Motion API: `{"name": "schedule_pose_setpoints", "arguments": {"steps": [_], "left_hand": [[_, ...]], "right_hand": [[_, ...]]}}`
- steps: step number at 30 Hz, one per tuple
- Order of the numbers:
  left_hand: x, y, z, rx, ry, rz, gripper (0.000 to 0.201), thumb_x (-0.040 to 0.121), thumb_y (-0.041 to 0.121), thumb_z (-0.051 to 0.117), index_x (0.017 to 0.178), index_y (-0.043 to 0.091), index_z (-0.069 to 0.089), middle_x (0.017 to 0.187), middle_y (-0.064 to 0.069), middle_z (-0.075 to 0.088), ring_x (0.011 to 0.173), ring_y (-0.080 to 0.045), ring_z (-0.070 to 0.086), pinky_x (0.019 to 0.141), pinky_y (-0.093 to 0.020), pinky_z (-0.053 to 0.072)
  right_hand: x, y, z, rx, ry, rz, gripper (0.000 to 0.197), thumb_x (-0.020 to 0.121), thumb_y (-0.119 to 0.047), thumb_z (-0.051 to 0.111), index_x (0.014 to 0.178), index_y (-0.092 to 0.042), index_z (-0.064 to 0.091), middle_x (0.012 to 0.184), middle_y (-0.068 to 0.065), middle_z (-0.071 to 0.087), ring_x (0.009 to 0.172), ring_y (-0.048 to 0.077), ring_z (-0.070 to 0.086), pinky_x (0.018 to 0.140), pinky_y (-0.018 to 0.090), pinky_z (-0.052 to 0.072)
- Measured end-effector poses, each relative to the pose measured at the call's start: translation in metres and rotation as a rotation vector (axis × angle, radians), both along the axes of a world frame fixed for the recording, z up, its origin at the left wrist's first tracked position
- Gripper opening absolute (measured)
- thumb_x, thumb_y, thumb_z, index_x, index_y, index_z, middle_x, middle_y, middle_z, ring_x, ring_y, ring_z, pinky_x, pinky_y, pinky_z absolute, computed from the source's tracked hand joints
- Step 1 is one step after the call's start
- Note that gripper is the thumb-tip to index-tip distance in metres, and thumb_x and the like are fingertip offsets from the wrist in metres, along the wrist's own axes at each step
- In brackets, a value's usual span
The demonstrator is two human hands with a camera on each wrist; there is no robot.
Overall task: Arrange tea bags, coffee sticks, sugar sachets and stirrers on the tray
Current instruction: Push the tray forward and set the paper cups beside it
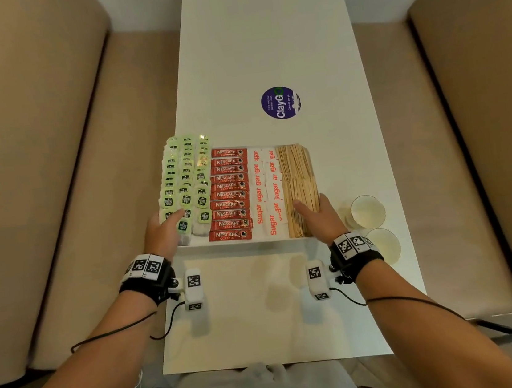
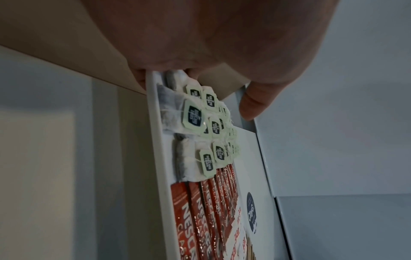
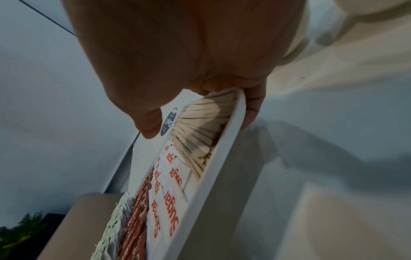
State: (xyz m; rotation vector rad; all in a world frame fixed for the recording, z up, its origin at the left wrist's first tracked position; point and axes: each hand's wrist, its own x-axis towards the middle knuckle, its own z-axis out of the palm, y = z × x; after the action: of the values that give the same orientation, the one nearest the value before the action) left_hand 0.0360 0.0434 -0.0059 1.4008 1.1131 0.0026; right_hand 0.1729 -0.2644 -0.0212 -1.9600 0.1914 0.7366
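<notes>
A white tray [image 1: 247, 241] is held a little above the white table by both hands. It carries rows of green-tagged tea bags [image 1: 186, 176], red coffee sticks [image 1: 232, 193], white sugar sachets [image 1: 266, 186] and wooden stirrers [image 1: 297, 172]. My left hand [image 1: 164, 231] grips the tray's left end, thumb over the tea bags [image 2: 193, 116] and fingers under the rim [image 2: 155, 140]. My right hand [image 1: 318, 215] grips the right end, thumb above the stirrers [image 3: 204, 126] and fingers curled under the rim [image 3: 222, 158]. The sugar sachets [image 3: 171, 202] lie beside the stirrers.
Two clear glass cups [image 1: 368, 212] [image 1: 383, 244] stand at the table's right edge, close to my right wrist. A purple round sticker [image 1: 280, 102] lies beyond the tray. Beige sofas [image 1: 34, 156] [image 1: 478, 102] flank the narrow table [image 1: 260, 32]. The tray's left end overhangs the table's edge.
</notes>
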Motion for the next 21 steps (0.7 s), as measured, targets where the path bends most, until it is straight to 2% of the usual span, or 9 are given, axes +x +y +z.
{"name": "schedule_pose_setpoints", "arguments": {"steps": [2,4,8,10,15,16,19,21], "left_hand": [[-0.002,-0.002,0.006,-0.016,-0.012,-0.006,0.049,0.07,0.052,0.069,0.115,0.033,0.067,0.113,0.01,0.073,0.103,-0.03,0.069,0.091,-0.055,0.055],[-0.004,-0.005,0.014,-0.031,-0.034,-0.012,0.046,0.07,0.051,0.069,0.114,0.037,0.068,0.113,0.011,0.073,0.104,-0.031,0.069,0.091,-0.059,0.054],[-0.007,-0.009,0.028,-0.06,-0.084,-0.002,0.046,0.071,0.05,0.071,0.115,0.04,0.067,0.116,0.01,0.072,0.107,-0.032,0.068,0.089,-0.063,0.054],[-0.007,-0.011,0.036,-0.059,-0.107,-0.005,0.046,0.073,0.049,0.071,0.118,0.04,0.066,0.118,0.011,0.072,0.109,-0.03,0.068,0.089,-0.061,0.055],[0.004,-0.014,0.06,-0.008,-0.187,-0.015,0.036,0.085,0.039,0.065,0.121,0.034,0.067,0.116,0.011,0.073,0.108,-0.021,0.069,0.09,-0.05,0.056],[0.008,-0.014,0.064,0.003,-0.199,-0.012,0.032,0.09,0.035,0.063,0.122,0.032,0.067,0.115,0.011,0.073,0.107,-0.019,0.069,0.085,-0.044,0.057],[0.023,-0.015,0.077,0.023,-0.235,0.012,0.027,0.098,0.022,0.059,0.124,0.023,0.066,0.112,0.008,0.073,0.096,-0.009,0.072,0.061,-0.02,0.054],[0.033,-0.014,0.084,0.025,-0.257,0.014,0.027,0.098,0.017,0.058,0.124,0.018,0.065,0.111,0.005,0.073,0.085,-0.004,0.073,0.053,-0.015,0.052]], "right_hand": [[-0.004,-0.003,0.004,0.028,-0.022,-0.003,0.054,0.097,-0.04,0.064,0.138,-0.016,0.041,0.128,0.001,0.06,0.101,0.01,0.063,0.06,0.015,0.051],[-0.006,-0.006,0.008,0.036,-0.047,0.005,0.052,0.096,-0.041,0.065,0.137,-0.018,0.041,0.129,0.0,0.06,0.107,0.013,0.063,0.065,0.015,0.05],[-0.007,-0.01,0.021,0.071,-0.075,-0.001,0.05,0.097,-0.038,0.065,0.136,-0.019,0.042,0.126,-0.003,0.062,0.105,0.005,0.063,0.062,0.013,0.053],[-0.004,-0.01,0.029,0.081,-0.097,0.004,0.049,0.097,-0.039,0.065,0.136,-0.02,0.043,0.124,-0.005,0.062,0.104,0.003,0.063,0.061,0.013,0.053],[0.01,-0.007,0.045,0.109,-0.156,0.001,0.049,0.095,-0.043,0.065,0.135,-0.023,0.044,0.124,-0.007,0.062,0.109,0.009,0.064,0.069,0.019,0.055],[0.014,-0.006,0.048,0.117,-0.164,-0.001,0.048,0.095,-0.043,0.065,0.134,-0.024,0.044,0.123,-0.008,0.062,0.109,0.008,0.064,0.068,0.019,0.055],[0.027,0.0,0.058,0.141,-0.2,-0.007,0.046,0.096,-0.041,0.065,0.134,-0.024,0.045,0.123,-0.008,0.063,0.107,0.008,0.065,0.065,0.019,0.056],[0.039,0.003,0.063,0.141,-0.214,-0.006,0.046,0.096,-0.041,0.064,0.135,-0.024,0.044,0.124,-0.007,0.062,0.107,0.009,0.065,0.063,0.018,0.056]]}}
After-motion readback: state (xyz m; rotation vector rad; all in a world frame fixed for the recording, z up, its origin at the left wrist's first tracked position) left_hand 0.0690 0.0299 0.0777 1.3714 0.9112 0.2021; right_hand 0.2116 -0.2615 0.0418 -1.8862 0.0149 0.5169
